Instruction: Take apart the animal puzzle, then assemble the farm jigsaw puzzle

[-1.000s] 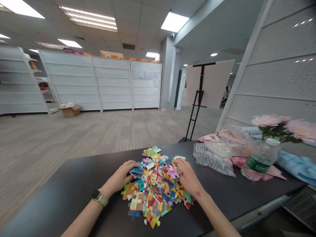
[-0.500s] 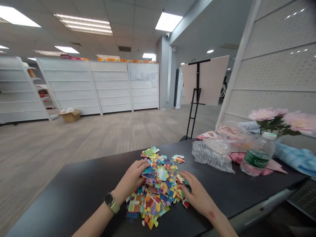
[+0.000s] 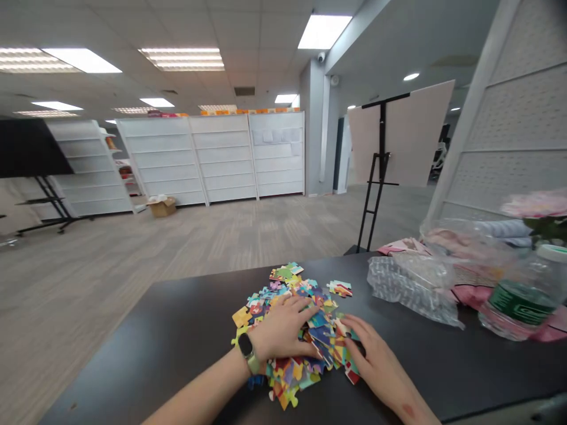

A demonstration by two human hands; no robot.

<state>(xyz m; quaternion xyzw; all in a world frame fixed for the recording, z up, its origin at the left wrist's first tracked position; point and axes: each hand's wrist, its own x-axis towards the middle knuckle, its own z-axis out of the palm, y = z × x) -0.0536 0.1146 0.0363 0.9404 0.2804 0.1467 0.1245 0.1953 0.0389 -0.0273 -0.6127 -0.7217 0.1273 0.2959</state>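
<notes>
A heap of colourful jigsaw puzzle pieces (image 3: pixel 292 375) lies on a dark table (image 3: pixel 186 330). Over the middle of it lies my left hand (image 3: pixel 287 327), palm down, fingers and thumb spread across the pieces; it wears a watch (image 3: pixel 245 345) at the wrist. What is under the palm is hidden. My right hand (image 3: pixel 372 354) rests at the heap's right edge, its fingertips touching pieces there and a gap between thumb and fingers. One joined bit of puzzle (image 3: pixel 340 288) sits apart, beyond my right hand, and another bit (image 3: pixel 286 271) is at the heap's far end.
On the right of the table are a clear plastic wrap (image 3: pixel 411 286), pink cloth, a bottle (image 3: pixel 516 304) with a green label and pink flowers (image 3: pixel 540 203). Past the table stand an easel (image 3: pixel 376 189), white shelves (image 3: pixel 225 159) and a cardboard box (image 3: pixel 162 206).
My left hand has moved from the heap's left side onto its middle, and its fingers have spread. My right hand stays at the right edge. The view has turned left.
</notes>
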